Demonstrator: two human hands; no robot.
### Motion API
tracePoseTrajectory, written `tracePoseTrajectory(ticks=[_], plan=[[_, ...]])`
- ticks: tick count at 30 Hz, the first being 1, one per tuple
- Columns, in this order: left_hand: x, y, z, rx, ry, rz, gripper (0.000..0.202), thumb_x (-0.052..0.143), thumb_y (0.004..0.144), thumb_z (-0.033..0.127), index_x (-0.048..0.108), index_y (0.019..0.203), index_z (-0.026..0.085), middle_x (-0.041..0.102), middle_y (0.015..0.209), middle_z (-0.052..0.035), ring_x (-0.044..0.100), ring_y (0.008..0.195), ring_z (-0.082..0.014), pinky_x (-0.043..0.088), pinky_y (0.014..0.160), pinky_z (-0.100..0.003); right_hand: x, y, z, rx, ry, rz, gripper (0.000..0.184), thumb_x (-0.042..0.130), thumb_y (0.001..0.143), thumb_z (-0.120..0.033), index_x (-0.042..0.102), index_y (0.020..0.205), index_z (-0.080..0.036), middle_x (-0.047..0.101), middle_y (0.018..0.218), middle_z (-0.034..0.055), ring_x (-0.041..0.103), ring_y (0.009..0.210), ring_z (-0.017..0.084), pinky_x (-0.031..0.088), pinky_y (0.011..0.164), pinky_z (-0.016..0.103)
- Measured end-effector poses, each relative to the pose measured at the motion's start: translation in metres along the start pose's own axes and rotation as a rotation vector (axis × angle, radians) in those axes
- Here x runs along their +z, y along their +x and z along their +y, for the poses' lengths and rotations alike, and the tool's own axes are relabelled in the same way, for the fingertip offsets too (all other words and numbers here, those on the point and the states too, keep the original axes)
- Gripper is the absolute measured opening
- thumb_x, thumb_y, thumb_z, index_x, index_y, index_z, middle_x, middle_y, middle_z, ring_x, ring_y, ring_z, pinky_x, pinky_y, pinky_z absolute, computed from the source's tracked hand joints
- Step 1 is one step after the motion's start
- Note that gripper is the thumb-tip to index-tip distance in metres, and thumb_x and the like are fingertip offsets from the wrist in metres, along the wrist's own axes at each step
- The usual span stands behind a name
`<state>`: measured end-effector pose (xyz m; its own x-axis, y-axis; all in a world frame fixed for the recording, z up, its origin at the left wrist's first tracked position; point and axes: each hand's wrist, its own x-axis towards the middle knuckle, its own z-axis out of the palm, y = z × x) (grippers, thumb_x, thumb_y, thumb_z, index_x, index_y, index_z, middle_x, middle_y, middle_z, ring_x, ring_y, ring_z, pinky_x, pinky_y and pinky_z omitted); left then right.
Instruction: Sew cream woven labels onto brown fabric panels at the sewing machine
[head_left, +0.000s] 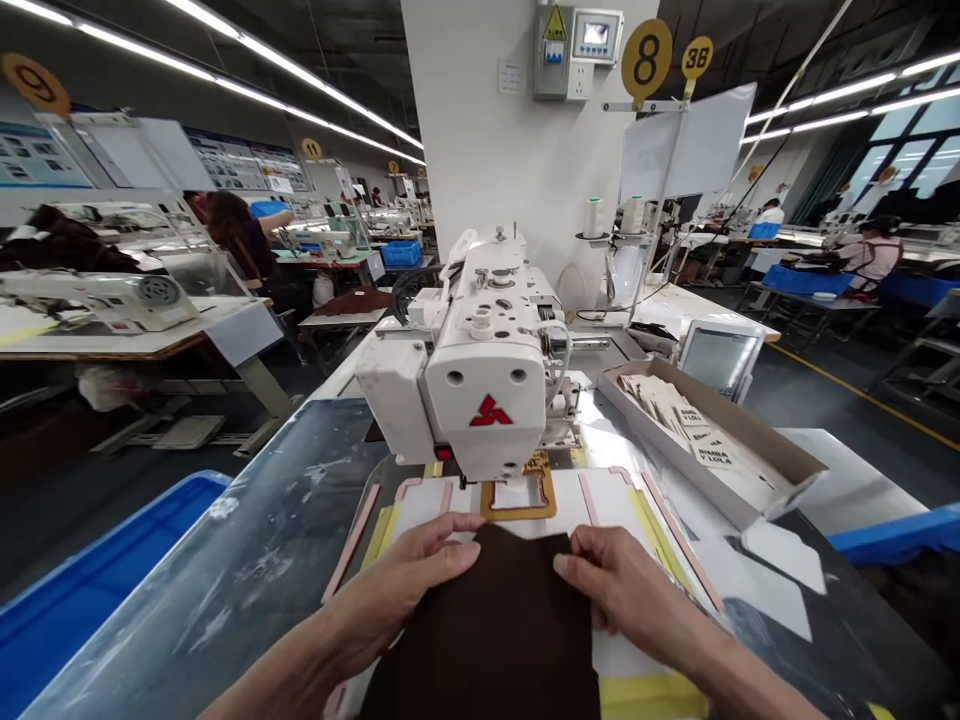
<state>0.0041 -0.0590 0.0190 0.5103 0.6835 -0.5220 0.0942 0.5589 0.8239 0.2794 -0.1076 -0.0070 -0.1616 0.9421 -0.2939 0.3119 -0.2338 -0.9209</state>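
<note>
A dark brown fabric piece (499,620) lies on a white template (600,500) in front of a white sewing machine (480,370). My left hand (409,580) rests on the fabric's upper left corner, fingers stretched forward and flat. My right hand (619,580) lies on the upper right corner, fingers pointing left along the fabric's top edge. An orange-brown clamp frame (519,510) sits under the machine's needle, just beyond the fabric's top edge.
A cardboard box of printed labels (705,440) stands to the right of the machine, a small screen (716,355) behind it. A blue bin (97,590) is at the lower left. A white pillar (480,130) rises behind. Other people work at distant tables.
</note>
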Motion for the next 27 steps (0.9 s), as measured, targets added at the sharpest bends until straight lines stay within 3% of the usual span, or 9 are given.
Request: tracePoseTrajectory(ticks=[2,5,7,9,14,22,24,27], plan=[[-0.009,0.004,-0.003,-0.018,0.037,0.043,0.069,0.082,0.084,0.052,0.054,0.140,0.022,0.071,0.117,-0.0094,0.069,0.113,-0.0310,0.055,0.093,-0.039,-0.003,0.002,0.001,-0.018,-0.158,0.026,0.040,0.060,0.096,-0.039,0.035,0.069,-0.024,0.038,0.062,-0.0068,0.041,0.054,0.011,0.028,0.052,0.027],[-0.014,0.011,-0.005,0.021,0.301,0.116,0.054,0.077,0.082,0.055,0.064,0.121,0.020,0.072,0.106,-0.0074,0.071,0.094,-0.0264,0.054,0.075,-0.032,-0.008,0.008,0.001,-0.012,-0.356,0.058,0.039,0.058,0.095,-0.035,0.034,0.067,-0.023,0.042,0.063,-0.0047,0.035,0.059,0.013,0.023,0.055,0.030],[-0.014,0.016,-0.004,0.011,0.467,0.155,0.042,0.070,0.083,0.055,0.066,0.103,0.018,0.070,0.088,-0.0044,0.065,0.070,-0.0211,0.045,0.057,-0.028,-0.009,0.014,0.000,0.009,-0.451,0.063,0.037,0.056,0.096,-0.034,0.035,0.067,-0.024,0.045,0.063,-0.0035,0.036,0.059,0.014,0.023,0.056,0.031],[-0.014,0.021,-0.002,0.014,0.551,0.205,0.034,0.069,0.082,0.051,0.063,0.088,0.019,0.063,0.074,-0.0007,0.056,0.058,-0.0178,0.034,0.050,-0.026,-0.010,0.020,-0.002,0.033,-0.520,0.061,0.036,0.054,0.097,-0.034,0.036,0.067,-0.024,0.048,0.064,-0.0022,0.038,0.059,0.015,0.024,0.056,0.032],[-0.022,0.037,0.014,0.131,0.675,0.310,0.025,0.070,0.077,0.038,0.053,0.070,0.021,0.050,0.066,0.0019,0.050,0.064,-0.0184,0.029,0.057,-0.029,-0.016,0.039,-0.006,0.061,-0.617,0.073,0.034,0.050,0.097,-0.032,0.036,0.067,-0.024,0.051,0.064,-0.0012,0.039,0.059,0.015,0.024,0.057,0.032],[-0.033,0.060,0.029,0.239,0.659,0.273,0.014,0.067,0.075,0.034,0.066,0.079,0.021,0.062,0.072,-0.0032,0.064,0.091,-0.0317,0.042,0.071,-0.032,-0.032,0.068,-0.011,0.047,-0.649,0.071,0.027,0.049,0.091,-0.021,0.036,0.067,-0.025,0.046,0.059,-0.0033,0.034,0.055,0.014,0.020,0.052,0.032],[-0.037,0.062,0.028,0.236,0.634,0.261,0.017,0.069,0.076,0.036,0.069,0.083,0.021,0.062,0.069,-0.0017,0.065,0.087,-0.0304,0.044,0.068,-0.030,-0.034,0.072,-0.011,0.041,-0.656,0.073,0.027,0.048,0.091,-0.020,0.036,0.067,-0.024,0.045,0.058,-0.0035,0.035,0.055,0.014,0.021,0.051,0.031],[-0.044,0.066,0.027,0.212,0.587,0.236,0.019,0.073,0.080,0.040,0.070,0.083,0.022,0.055,0.057,0.0019,0.062,0.066,-0.0236,0.043,0.059,-0.028,-0.036,0.077,-0.011,0.029,-0.671,0.078,0.029,0.050,0.089,-0.020,0.034,0.065,-0.024,0.042,0.057,-0.0043,0.033,0.055,0.013,0.021,0.052,0.031]])
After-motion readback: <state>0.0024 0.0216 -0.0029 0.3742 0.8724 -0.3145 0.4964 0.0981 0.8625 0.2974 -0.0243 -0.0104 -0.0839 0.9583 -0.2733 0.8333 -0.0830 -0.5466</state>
